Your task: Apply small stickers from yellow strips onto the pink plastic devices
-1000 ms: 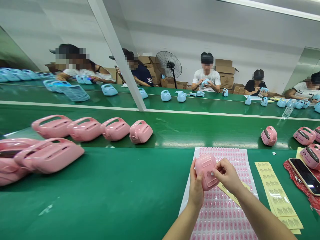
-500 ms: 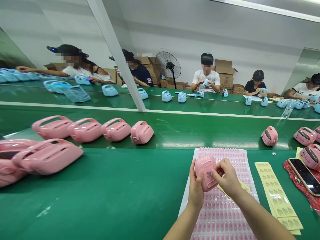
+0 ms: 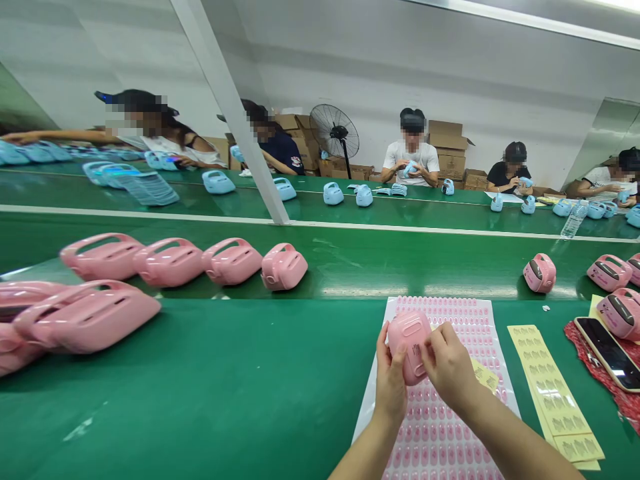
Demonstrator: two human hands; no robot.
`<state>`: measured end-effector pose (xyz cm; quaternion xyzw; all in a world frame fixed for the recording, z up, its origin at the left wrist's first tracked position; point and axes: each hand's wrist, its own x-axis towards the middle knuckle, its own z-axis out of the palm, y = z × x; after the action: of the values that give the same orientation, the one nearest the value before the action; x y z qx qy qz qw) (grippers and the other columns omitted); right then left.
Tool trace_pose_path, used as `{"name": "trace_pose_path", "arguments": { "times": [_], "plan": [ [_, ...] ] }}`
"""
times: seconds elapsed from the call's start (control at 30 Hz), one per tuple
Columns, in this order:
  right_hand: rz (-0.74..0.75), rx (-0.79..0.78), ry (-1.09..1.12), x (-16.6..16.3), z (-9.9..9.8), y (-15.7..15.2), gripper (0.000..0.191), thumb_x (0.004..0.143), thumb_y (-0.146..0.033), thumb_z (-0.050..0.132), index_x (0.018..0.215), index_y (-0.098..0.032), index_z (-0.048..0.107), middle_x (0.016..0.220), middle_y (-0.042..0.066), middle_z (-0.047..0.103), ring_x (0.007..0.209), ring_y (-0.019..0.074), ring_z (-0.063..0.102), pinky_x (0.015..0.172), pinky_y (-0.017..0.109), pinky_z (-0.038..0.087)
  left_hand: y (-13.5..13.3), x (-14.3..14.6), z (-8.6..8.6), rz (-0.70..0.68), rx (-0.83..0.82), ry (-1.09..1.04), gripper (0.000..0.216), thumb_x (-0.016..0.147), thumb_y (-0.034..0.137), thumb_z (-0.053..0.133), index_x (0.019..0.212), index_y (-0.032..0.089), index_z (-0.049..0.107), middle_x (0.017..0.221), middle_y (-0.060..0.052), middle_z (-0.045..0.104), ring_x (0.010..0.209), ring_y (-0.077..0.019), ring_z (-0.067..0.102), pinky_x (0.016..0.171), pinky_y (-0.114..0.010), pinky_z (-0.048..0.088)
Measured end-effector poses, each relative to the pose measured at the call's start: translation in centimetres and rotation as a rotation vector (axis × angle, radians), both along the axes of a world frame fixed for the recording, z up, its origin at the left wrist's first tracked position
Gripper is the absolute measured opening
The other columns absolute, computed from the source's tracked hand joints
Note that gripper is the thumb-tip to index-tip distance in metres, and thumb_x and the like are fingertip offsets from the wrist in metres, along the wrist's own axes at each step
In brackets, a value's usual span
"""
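I hold a pink shell (image 3: 409,341) in both hands, lifted over the near end of the green table (image 3: 240,373). My left hand (image 3: 391,383) is closed around its left side and underside, thumb up along the edge. My right hand (image 3: 449,365) comes in from the right, fingertips pinched against the shell's right face; whether anything small sits between those fingertips I cannot tell.

Right below the shell lies a white sheet (image 3: 440,427) covered in rows of small pink stickers, flat on the table. A yellow strip (image 3: 483,375) peeks out from under my right hand, lying on that sheet. To the right is a longer yellow label sheet (image 3: 550,393), and beyond it a phone (image 3: 607,343) lying on a red cloth (image 3: 600,373).

A row of pink shells (image 3: 185,261) lies on the belt (image 3: 400,263) to my left, with bigger-looking ones (image 3: 85,317) closer to me at the left edge. More pink units (image 3: 539,273) sit to the right on the belt. Across the far line, other people (image 3: 411,155) sit handling blue shells (image 3: 332,193), with a fan (image 3: 334,131) behind them.
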<state>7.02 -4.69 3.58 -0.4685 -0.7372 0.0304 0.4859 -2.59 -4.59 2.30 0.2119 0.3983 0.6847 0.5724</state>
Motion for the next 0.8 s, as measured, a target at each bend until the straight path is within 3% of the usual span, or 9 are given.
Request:
{"name": "trace_pose_path", "arguments": {
  "times": [0.13, 0.2, 0.3, 0.4, 0.47, 0.6, 0.8],
  "plan": [
    [0.096, 0.165, 0.059, 0.6, 0.7, -0.3, 0.014, 0.083, -0.019, 0.041, 0.071, -0.021, 0.047, 0.065, 0.001, 0.044, 0.056, 0.0133, 0.043, 0.048, 0.025, 0.038, 0.2, -0.1, 0.3, 0.030, -0.011, -0.064, 0.053, 0.060, 0.043, 0.068, 0.106, 0.022, 0.052, 0.086, -0.001, 0.061, 0.073, -0.0159, 0.059, 0.062, -0.023, 0.047],
    [0.075, 0.137, 0.190, 1.7, 1.4, 0.3, 0.012, 0.083, -0.021, 0.043, 0.071, -0.021, 0.047, 0.064, 0.000, 0.045, 0.059, 0.0141, 0.044, 0.053, 0.026, 0.040, 0.6, -0.5, 0.6, 0.003, -0.080, -0.152, 0.039, 0.067, 0.040, 0.062, 0.099, 0.019, 0.057, 0.078, 0.000, 0.062, 0.064, -0.0147, 0.058, 0.057, -0.024, 0.046],
    [-0.019, -0.208, 0.235, 3.8, 1.6, 2.3, 0.013, 0.081, -0.026, 0.046, 0.069, -0.021, 0.049, 0.071, 0.002, 0.049, 0.068, 0.0153, 0.048, 0.060, 0.028, 0.042, 1.3, -1.3, 1.2, -0.084, -0.176, -0.365, 0.033, 0.076, 0.038, 0.049, 0.099, 0.018, 0.059, 0.080, -0.004, 0.064, 0.065, -0.0192, 0.060, 0.057, -0.031, 0.049],
    [-0.069, -0.629, 0.085, 5.1, -0.1, 4.5, 0.013, 0.075, -0.026, 0.051, 0.064, -0.019, 0.054, 0.079, 0.003, 0.053, 0.074, 0.0161, 0.053, 0.066, 0.028, 0.044, 1.9, -2.2, 1.1, -0.084, -0.125, -0.541, 0.039, 0.081, 0.040, 0.042, 0.111, 0.019, 0.055, 0.092, -0.008, 0.065, 0.080, -0.0243, 0.062, 0.067, -0.039, 0.050],
    [-0.106, -0.716, 0.036, 5.2, -1.8, 5.4, 0.013, 0.073, -0.024, 0.053, 0.061, -0.018, 0.055, 0.079, 0.003, 0.053, 0.071, 0.0157, 0.053, 0.067, 0.028, 0.044, 2.2, -2.8, 0.6, -0.082, -0.079, -0.590, 0.042, 0.083, 0.042, 0.042, 0.117, 0.019, 0.051, 0.097, -0.010, 0.064, 0.085, -0.0254, 0.061, 0.071, -0.041, 0.050],
    [-0.186, -0.668, 0.012, 4.4, -4.4, 6.1, 0.012, 0.070, -0.014, 0.052, 0.059, -0.018, 0.055, 0.077, 0.005, 0.052, 0.077, 0.0187, 0.053, 0.070, 0.030, 0.042, 2.7, -3.7, -1.1, -0.205, -0.011, -0.649, 0.047, 0.081, 0.037, 0.048, 0.125, 0.021, 0.043, 0.103, -0.012, 0.063, 0.092, -0.0282, 0.059, 0.077, -0.044, 0.048],
    [-0.203, -0.540, -0.023, 3.6, -5.7, 5.6, 0.015, 0.069, -0.010, 0.054, 0.058, -0.021, 0.053, 0.072, 0.005, 0.052, 0.074, 0.0216, 0.053, 0.063, 0.031, 0.041, 2.9, -4.5, -2.1, -0.312, 0.087, -0.658, 0.055, 0.076, 0.035, 0.054, 0.128, 0.027, 0.039, 0.107, -0.009, 0.063, 0.097, -0.0286, 0.058, 0.082, -0.045, 0.046]
  ]
}}
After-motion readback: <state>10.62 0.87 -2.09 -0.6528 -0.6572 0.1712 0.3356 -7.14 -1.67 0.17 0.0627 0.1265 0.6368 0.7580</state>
